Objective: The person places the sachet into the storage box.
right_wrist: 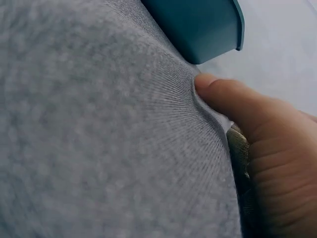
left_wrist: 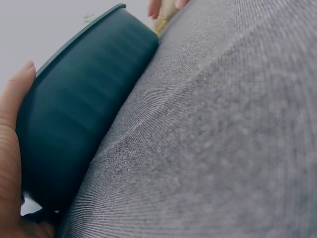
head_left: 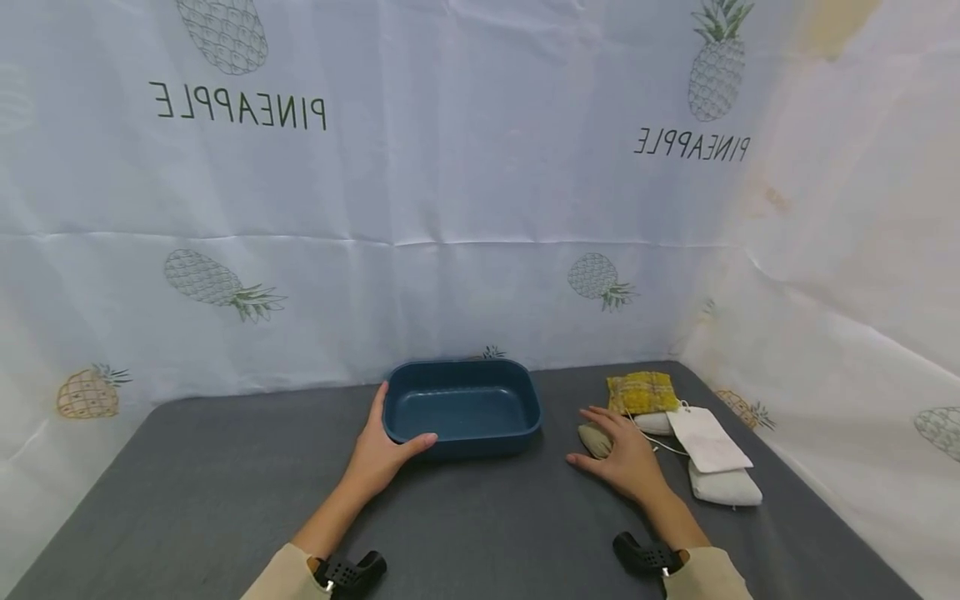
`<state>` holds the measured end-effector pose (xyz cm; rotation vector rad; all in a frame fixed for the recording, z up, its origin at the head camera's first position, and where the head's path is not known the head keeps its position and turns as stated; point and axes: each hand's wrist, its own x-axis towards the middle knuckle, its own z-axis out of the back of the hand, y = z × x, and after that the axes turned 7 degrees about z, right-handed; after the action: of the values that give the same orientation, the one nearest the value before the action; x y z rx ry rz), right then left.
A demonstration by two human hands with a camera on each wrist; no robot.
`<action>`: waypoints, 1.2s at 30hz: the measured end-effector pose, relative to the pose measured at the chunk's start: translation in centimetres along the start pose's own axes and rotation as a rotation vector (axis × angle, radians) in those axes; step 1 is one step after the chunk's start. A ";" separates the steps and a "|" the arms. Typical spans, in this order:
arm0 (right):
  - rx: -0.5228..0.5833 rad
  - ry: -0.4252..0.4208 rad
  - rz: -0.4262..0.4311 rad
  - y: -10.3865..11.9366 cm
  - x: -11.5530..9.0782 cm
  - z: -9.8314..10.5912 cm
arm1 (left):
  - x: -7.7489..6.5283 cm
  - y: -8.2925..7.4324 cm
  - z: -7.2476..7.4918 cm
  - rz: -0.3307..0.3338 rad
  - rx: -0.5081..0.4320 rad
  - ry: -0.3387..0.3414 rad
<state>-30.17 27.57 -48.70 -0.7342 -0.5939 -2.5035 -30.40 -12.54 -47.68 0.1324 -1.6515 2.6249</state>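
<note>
A dark blue rectangular container (head_left: 461, 448) stands on the grey cloth. My left hand (head_left: 375, 457) holds its near left corner, the thumb along the front rim and the fingers at the left side. In the left wrist view the container's ribbed wall (left_wrist: 84, 94) fills the space beside that thumb. To the right, my right hand (head_left: 622, 458) reaches over a small olive-green bundle (head_left: 595, 442), thumb and fingers spread apart around it. Part of the bundle is hidden under the hand. In the right wrist view my thumb (right_wrist: 237, 101) touches or hovers close over the cloth.
Past the right hand lie a yellow checked pouch (head_left: 641, 392), a white tag (head_left: 708, 437) on a string, and a white cloth bundle (head_left: 726, 486). A white curtain with pineapple prints (head_left: 450, 183) hangs behind the grey-covered table (head_left: 225, 483) and along its right side.
</note>
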 end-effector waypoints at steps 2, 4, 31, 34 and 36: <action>-0.024 -0.007 0.019 0.1 0.0 0.0 | 0.0 0.0 0.0 -0.006 0.002 -0.002; -0.040 -0.021 0.045 0.1 0.1 -0.1 | 0.0 0.0 -0.1 -0.009 -0.004 -0.005; 0.085 -0.094 -0.068 1.2 1.1 -0.5 | -0.1 0.1 -0.1 0.001 -0.047 -0.021; 0.119 -0.112 -0.062 1.6 1.4 -0.3 | -0.2 0.2 -0.1 -0.009 -0.041 -0.019; 0.138 -0.138 -0.045 2.1 1.8 -0.1 | -0.2 0.2 -0.2 -0.009 -0.041 -0.019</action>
<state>-30.40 25.31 -47.15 -0.8537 -0.8319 -2.4373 -30.22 -12.47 -47.95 0.1635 -1.7057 2.5895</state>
